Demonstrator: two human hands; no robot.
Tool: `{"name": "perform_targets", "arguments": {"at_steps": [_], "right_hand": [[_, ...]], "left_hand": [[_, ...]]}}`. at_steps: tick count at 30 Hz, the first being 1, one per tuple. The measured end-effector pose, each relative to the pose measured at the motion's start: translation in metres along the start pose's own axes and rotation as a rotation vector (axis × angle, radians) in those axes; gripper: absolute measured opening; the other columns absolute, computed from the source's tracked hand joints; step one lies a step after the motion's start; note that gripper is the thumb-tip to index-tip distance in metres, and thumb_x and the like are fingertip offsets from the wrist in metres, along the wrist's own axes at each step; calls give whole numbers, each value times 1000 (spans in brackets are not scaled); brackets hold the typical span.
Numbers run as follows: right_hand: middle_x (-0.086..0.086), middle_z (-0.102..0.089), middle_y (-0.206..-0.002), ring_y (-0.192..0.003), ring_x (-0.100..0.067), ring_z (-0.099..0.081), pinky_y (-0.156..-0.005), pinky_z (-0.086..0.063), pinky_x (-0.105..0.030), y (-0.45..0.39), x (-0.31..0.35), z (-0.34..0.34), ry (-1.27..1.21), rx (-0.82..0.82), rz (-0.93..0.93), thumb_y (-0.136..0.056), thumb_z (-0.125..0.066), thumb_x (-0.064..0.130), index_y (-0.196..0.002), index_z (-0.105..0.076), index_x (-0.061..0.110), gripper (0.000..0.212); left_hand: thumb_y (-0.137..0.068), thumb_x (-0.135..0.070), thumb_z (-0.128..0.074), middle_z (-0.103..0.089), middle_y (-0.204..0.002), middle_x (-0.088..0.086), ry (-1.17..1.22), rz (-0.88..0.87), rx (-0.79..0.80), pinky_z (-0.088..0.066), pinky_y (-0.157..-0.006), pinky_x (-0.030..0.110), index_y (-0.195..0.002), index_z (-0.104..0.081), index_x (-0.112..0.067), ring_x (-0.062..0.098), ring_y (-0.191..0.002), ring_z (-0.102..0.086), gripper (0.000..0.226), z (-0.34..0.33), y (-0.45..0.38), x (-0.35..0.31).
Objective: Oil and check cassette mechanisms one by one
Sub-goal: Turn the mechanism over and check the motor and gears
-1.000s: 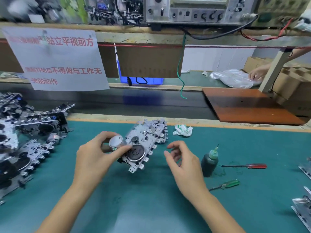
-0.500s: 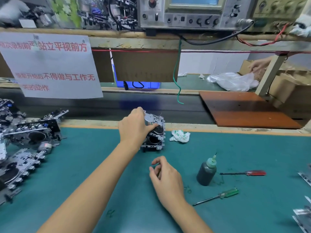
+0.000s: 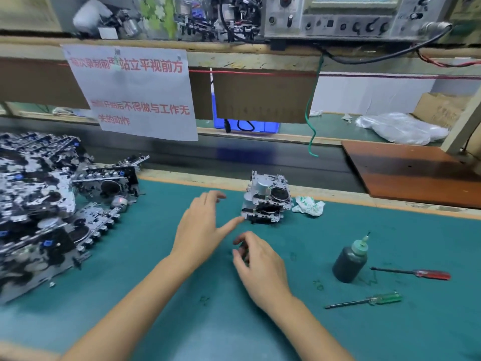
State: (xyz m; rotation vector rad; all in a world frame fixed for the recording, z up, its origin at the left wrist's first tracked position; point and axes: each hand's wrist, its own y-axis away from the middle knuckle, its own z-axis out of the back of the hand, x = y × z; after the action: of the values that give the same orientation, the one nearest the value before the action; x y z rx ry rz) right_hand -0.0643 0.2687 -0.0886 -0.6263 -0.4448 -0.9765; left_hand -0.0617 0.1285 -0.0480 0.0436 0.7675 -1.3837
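Head view: green table [image 3: 156, 303] with one cassette mechanism [image 3: 266, 198] standing near the far edge at 12 o'clock from the hands, held by nothing. Left hand [image 3: 201, 227] is above the mat just at 8 o'clock of the mechanism, fingers [image 3: 213, 196] straight and spread; thumb tip is close to the mechanism's lower left corner, contact cannot be told. Right hand [image 3: 260, 261] is at 6 o'clock of the mechanism, apart from it, fingers loosely curled, holding nothing. Pile of cassette mechanisms [image 3: 49, 209] is at 9 o'clock, stacked at the table's left side. Dark oil bottle [image 3: 351, 260] with green nozzle is upright at 3 o'clock of the right hand. Red screwdriver [image 3: 416, 273] lies just right of the bottle; green screwdriver [image 3: 369, 300] lies at 5 o'clock of it. Crumpled white-green wrapper [image 3: 308, 205] lies just right of the mechanism.
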Motion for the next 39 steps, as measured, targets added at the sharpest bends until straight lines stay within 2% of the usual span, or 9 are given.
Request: {"name": "perform_targets", "arguments": {"at_steps": [6, 11, 15, 19, 24, 30, 33, 36, 39], "right_hand": [[-3, -53, -123, -116, -21, -44, -91, -34, -31, -31, 84, -56, -81, 245, 136, -97, -39, 16, -122, -50, 14, 27], [-11, -46, -135, -124, -27, -40, -101, -34, -36, -48, 162, -102, -223, 414, 250, -93, -43, 7, -137, -41, 15, 45], [-10, -26, -149, -132, -32, -29, -103, -32, -43, -56, 206, -128, -150, 465, 336, -90, -43, -4, -147, -25, 17, 64], [-14, -41, -130, -116, -35, -45, -79, -40, -43, -62, 216, -130, 117, 329, 555, -90, -44, -6, -140, -35, 12, 54], [-10, -53, -114, -100, -36, -56, -76, -43, -39, -55, 188, -83, 135, 285, 634, -89, -60, 16, -124, -50, 14, 37], [4, -54, -107, -89, -24, -57, -78, -45, -37, -11, 102, 15, 120, 199, 390, -81, -72, 34, -110, -50, 22, 38], [5, -53, -98, -80, -21, -56, -68, -47, -37, 16, 60, 55, 250, 85, 291, -77, -75, 28, -98, -49, 21, 34], [0, -53, -80, -65, -23, -56, -43, -44, -30, 42, 23, 83, 468, -39, 322, -59, -86, 14, -84, -56, 13, 39], [-3, -51, -69, -57, -23, -53, -39, -42, -30, 66, -16, 96, 628, -192, 400, -58, -82, 3, -77, -62, 8, 27]], "left_hand": [[-82, -28, -73, -59, -113, 3, -178, 83, -72, -43, -92, 41, -112, -59, -11, 25, -109, -54, 37, 71, 60, 70], [-62, -22, -88, -61, -105, 21, -608, 128, -198, -49, -72, 53, -108, -63, -2, 42, -94, -59, 57, 154, 77, 127], [-71, -44, -77, -63, -113, 14, -801, 358, 68, -51, -80, 48, -125, -58, -9, 35, -102, -61, 67, 201, 85, 167], [-84, -51, -64, -68, -115, 1, -745, 365, 231, -48, -82, 30, -129, -54, -22, 21, -106, -63, 54, 214, 83, 172], [-72, -56, -72, -73, -101, -3, -672, 156, 145, -46, -70, 28, -118, -66, -26, 18, -92, -68, 56, 212, 89, 145], [-72, -52, -73, -73, -80, -10, -423, -231, 154, -43, -59, 27, -102, -68, -31, 15, -77, -68, 37, 148, 69, 70], [-66, -37, -84, -72, -77, -6, -319, -403, 110, -52, -52, 30, -94, -71, -18, 18, -67, -69, 36, 101, 62, 27], [-51, -32, -92, -64, -64, -4, -383, -625, 30, -38, -34, 21, -74, -68, -14, 16, -48, -61, 38, 57, 63, -12], [-47, -44, -90, -53, -56, -4, -497, -822, -43, -30, -35, 24, -67, -59, -17, 14, -42, -49, 45, 19, 69, -40]]}}
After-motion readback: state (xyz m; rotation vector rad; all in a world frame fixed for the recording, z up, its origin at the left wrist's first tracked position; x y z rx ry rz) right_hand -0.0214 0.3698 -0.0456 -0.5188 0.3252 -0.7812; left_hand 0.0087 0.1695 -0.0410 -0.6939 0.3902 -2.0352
